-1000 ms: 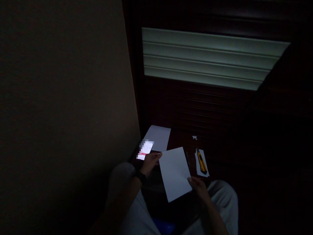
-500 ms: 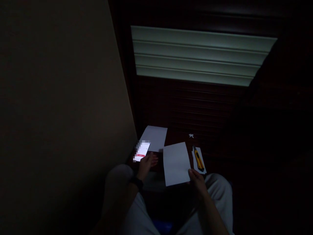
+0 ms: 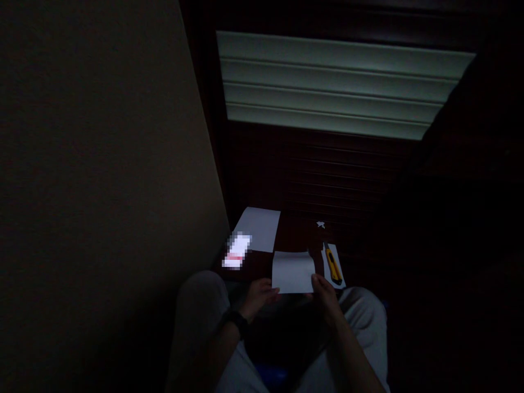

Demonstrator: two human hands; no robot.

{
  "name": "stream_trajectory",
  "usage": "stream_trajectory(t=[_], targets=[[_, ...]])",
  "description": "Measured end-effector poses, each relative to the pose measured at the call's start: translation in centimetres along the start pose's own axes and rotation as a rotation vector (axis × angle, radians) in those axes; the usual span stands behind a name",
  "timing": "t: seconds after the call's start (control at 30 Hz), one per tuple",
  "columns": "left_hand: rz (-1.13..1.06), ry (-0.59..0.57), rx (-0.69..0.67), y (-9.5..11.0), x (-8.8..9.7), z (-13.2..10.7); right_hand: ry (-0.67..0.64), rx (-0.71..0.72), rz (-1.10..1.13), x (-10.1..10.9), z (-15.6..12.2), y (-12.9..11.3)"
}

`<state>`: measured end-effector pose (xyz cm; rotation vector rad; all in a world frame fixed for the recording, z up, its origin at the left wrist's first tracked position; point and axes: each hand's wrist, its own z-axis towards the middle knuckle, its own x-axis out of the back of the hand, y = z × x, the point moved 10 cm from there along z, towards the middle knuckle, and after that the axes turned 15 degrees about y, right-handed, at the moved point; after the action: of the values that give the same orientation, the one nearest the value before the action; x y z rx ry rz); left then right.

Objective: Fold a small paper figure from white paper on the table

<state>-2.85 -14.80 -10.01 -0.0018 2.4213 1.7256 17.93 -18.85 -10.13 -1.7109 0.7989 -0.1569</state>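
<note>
A white sheet of paper (image 3: 293,273) is held in front of my knees, its far edge bending over. My left hand (image 3: 262,293) pinches its near left corner, thumb on top. On the right edge, my right hand (image 3: 323,288) grips the same sheet, its fingers partly hidden underneath. Just right of it, a yellow utility knife (image 3: 333,266) with its blade out lies on a smaller piece of white paper (image 3: 339,256). To the left of the held sheet, a phone (image 3: 237,251) with a lit, pixelated screen overlaps another white sheet (image 3: 262,226).
These things rest on a dark reddish surface (image 3: 289,234). A small torn paper scrap (image 3: 320,224) lies near its far side. A plain wall (image 3: 123,164) rises on the left, and a dark slatted panel (image 3: 335,169) with pale slats (image 3: 327,82) stands ahead. The scene is dim.
My left hand has come away from beside the phone and taken the sheet's left corner. The sheet has tilted and curved, so it looks shorter. My right hand still holds it.
</note>
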Motion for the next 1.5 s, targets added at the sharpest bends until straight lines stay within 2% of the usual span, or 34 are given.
stream_trajectory(t=[0.3, 0.6, 0.77, 0.83, 0.9, 0.93, 1.07, 1.2, 1.27, 1.37, 1.5], targets=[[-0.013, 0.052, 0.017, -0.3, 2.3, 0.8, -0.166, -0.025, 0.080, -1.3, -0.8, 0.0], [-0.049, 0.046, -0.008, 1.6, 3.0, 0.4, -0.360, 0.036, 0.116, -3.6, -3.2, -3.9], [-0.050, 0.045, -0.046, 2.5, 3.1, 0.5, -0.322, 0.194, -0.023, -3.5, -1.4, -4.2], [-0.057, 0.050, -0.036, 2.7, 3.1, 0.5, -0.277, 0.364, -0.199, -3.6, -0.3, -5.2], [-0.071, 0.043, -0.021, 3.2, 3.0, 0.3, -0.230, 0.605, -0.431, -4.2, 0.2, -7.0], [-0.083, 0.029, -0.019, 3.6, 2.9, 0.2, -0.220, 0.655, -0.473, -4.6, 0.4, -7.8], [-0.186, 0.001, -0.058, 7.0, 3.1, -0.4, -0.156, 0.766, -0.522, -6.4, 0.2, -11.9], [-0.331, 0.038, -0.109, 11.3, 4.4, -0.7, -0.121, 0.942, -0.552, -8.9, -2.6, -17.8], [-0.374, 0.055, -0.159, 13.6, 5.1, -0.8, -0.120, 0.913, -0.548, -9.8, -3.6, -20.0], [-0.427, 0.119, -0.230, 16.7, 6.3, -1.4, -0.143, 0.843, -0.568, -10.8, -4.6, -21.9], [-0.318, 0.078, -0.283, 19.8, 5.1, -3.2, -0.132, 0.719, -0.529, -10.9, -4.9, -22.2]])
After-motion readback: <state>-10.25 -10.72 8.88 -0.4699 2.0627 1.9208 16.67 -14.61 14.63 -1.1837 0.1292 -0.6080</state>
